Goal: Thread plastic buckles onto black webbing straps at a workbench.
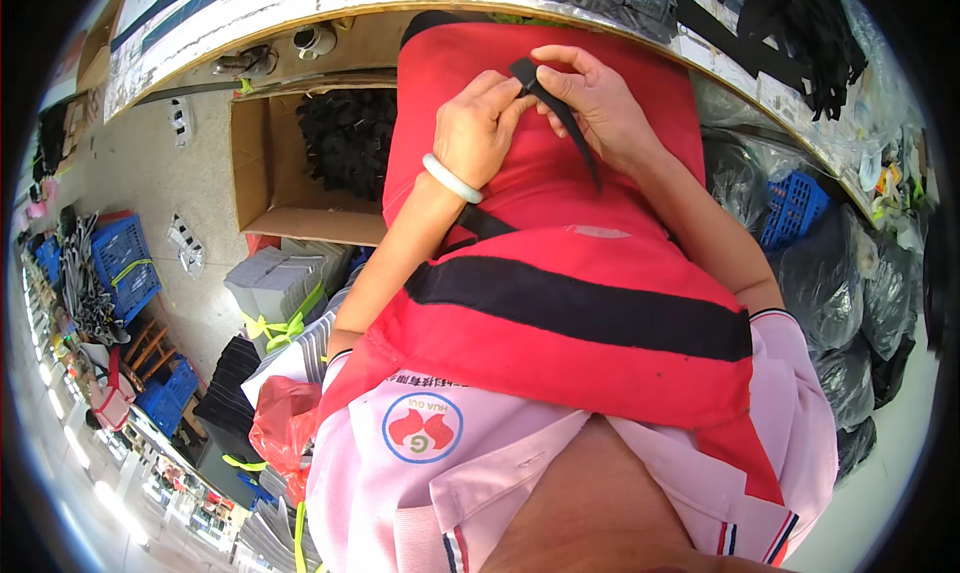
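A black fabric strap (575, 133) is held between both hands above my lap, over a red apron (560, 203). One end is folded at the top, and the loose tail hangs down toward the right. With fingertips pinched together, my left hand (476, 123) grips the strap near its folded end; a pale bangle (452, 179) circles that wrist. My right hand (598, 103) pinches the same strap from the other side, thumb across it. Fingers partly hide the spot where the strap folds.
A worktable (220, 28) runs across the far side, with black straps (800, 33) heaped at its right. Left of me stands a cardboard box (250, 163) holding black pieces (350, 138). Grey bundles (275, 283) are stacked nearby. Black plastic bags (825, 278) and a blue basket (793, 210) sit at right.
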A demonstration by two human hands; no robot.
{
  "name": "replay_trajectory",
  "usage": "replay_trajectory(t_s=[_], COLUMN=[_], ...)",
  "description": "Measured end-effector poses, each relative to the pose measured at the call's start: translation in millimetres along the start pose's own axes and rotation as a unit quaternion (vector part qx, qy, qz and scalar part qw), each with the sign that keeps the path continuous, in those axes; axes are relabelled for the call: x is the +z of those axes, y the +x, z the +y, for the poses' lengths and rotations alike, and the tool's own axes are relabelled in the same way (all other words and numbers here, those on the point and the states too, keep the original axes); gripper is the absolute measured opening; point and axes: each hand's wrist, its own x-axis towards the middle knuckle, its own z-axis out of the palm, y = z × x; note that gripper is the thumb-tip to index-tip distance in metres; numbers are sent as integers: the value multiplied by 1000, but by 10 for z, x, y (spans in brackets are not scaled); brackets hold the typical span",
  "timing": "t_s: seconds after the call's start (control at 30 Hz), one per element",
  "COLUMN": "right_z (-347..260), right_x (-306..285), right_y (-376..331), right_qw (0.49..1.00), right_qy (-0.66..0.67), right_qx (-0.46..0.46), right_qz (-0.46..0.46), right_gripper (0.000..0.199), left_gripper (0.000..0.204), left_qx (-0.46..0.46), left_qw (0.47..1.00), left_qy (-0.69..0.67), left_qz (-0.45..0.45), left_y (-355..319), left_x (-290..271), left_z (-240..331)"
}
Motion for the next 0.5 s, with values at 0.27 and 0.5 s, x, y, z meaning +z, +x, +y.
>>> replay_trajectory(t_s=[0.27, 0.5], right_z=[74, -232], right_x=[-122, 91], right_y=[75, -221], right_qw=[992, 966], right_qy=[-93, -121], right_qx=[-77, -227], right_qz=[-29, -27], right_gripper=[18, 7], left_gripper=[20, 21], left_qx=[-353, -325], left_qw=[711, 805], left_qy=[-603, -496], left_qz=[-71, 30], left_y=[-46, 34], left_x=[-75, -32], left_z=[-220, -28])
